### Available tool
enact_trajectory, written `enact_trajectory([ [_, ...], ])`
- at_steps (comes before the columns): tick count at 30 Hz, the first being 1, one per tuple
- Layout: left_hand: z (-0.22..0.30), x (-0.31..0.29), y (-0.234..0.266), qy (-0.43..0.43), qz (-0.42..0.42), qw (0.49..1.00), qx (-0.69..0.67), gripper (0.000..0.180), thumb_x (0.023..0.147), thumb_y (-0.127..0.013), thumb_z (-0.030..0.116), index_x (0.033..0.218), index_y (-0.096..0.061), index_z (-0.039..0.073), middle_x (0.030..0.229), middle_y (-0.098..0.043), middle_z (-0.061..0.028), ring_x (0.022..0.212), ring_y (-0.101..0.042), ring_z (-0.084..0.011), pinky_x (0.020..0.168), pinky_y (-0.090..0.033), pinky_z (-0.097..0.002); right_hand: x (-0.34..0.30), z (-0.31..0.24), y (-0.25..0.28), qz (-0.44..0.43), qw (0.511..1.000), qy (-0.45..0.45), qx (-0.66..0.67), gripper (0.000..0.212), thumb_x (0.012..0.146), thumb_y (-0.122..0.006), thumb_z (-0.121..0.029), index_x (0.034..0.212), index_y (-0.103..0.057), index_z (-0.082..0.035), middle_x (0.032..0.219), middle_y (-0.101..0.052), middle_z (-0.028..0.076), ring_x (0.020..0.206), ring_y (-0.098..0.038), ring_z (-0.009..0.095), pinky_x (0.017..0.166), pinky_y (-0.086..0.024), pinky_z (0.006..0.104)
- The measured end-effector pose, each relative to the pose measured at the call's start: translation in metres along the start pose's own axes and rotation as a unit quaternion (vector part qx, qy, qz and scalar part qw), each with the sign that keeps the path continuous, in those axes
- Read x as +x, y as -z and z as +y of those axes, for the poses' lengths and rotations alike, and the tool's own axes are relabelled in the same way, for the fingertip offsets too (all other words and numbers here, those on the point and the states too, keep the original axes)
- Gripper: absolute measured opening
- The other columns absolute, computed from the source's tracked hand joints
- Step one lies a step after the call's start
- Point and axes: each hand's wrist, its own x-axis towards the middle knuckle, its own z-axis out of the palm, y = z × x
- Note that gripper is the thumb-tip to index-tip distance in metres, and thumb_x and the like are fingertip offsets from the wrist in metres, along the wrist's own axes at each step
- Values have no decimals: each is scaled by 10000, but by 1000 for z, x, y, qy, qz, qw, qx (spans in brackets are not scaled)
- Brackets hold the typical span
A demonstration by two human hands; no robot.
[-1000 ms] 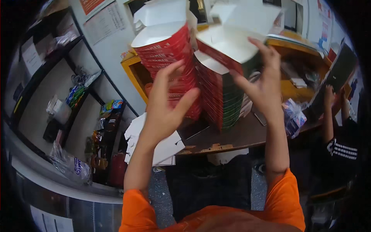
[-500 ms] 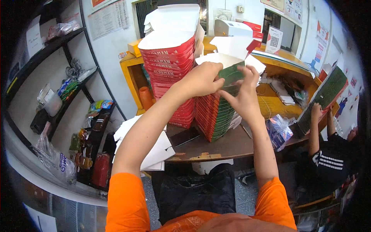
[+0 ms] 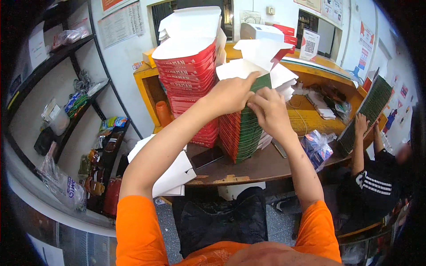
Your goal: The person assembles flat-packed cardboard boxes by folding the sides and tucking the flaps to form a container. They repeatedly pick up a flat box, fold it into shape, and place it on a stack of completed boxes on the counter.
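A folding paper food box [image 3: 262,83], green and red outside and white inside, tops a tall nested stack of red-and-green boxes [image 3: 242,133] on the table. My left hand [image 3: 233,93] grips its near corner, with the index finger stretched along the upper edge. Close beside it, my right hand [image 3: 270,108] pinches the same corner with thumb and fingers. Both hands partly cover the fold there. White flaps of the box stand open at the far side. To the left rises a taller stack of red paper boxes [image 3: 188,80] with white insides.
Flat white card sheets [image 3: 173,175] lie on the table's left end, near a dark phone [image 3: 207,157]. A plastic-wrapped pack [image 3: 317,148] sits at the right. Black shelves [image 3: 66,53] line the left wall. At far right a co-worker holds a long green stack [image 3: 370,106].
My right hand has lowered, and its spread fingers have closed onto the box corner beside my left hand. My left index finger now reaches along the edge. The whole view has shifted slightly.
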Motion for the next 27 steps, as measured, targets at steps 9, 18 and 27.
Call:
enact_trajectory([
  [9, -20, -12, -16, -252, 181, 950, 27, 589, 884, -636, 60, 1445, -466, 12, 1264, -583, -283, 1235, -548, -436, 1078, -430, -507, -7, -10, 5, 1, 996, -70, 52, 326, 881, -725, -128, 1187, -622, -82, 1139, -584, 163, 1088, -589, 375, 945, -468, 500],
  [18, -152, -297, -111, 244, -342, 905, 62, 1377, 602, -896, 654, 1536, -246, -120, 1549, -269, -437, 1480, -190, -595, 1237, -216, -559, -35, -3, -1, 44, 997, -34, 57, 589, 857, -750, -89, 1401, -525, -92, 1440, -445, 222, 1298, -468, 445, 1089, -414, 512],
  [27, -194, -315, -102, 186, -341, 919, -69, 780, 734, -871, 502, 1284, -654, -7, 1333, -621, -219, 1261, -570, -357, 1101, -434, -403, -35, -5, -36, 155, 979, -131, -13, 855, 800, -849, -277, 1515, -413, -106, 1521, -342, 249, 1382, -348, 453, 1134, -312, 551],
])
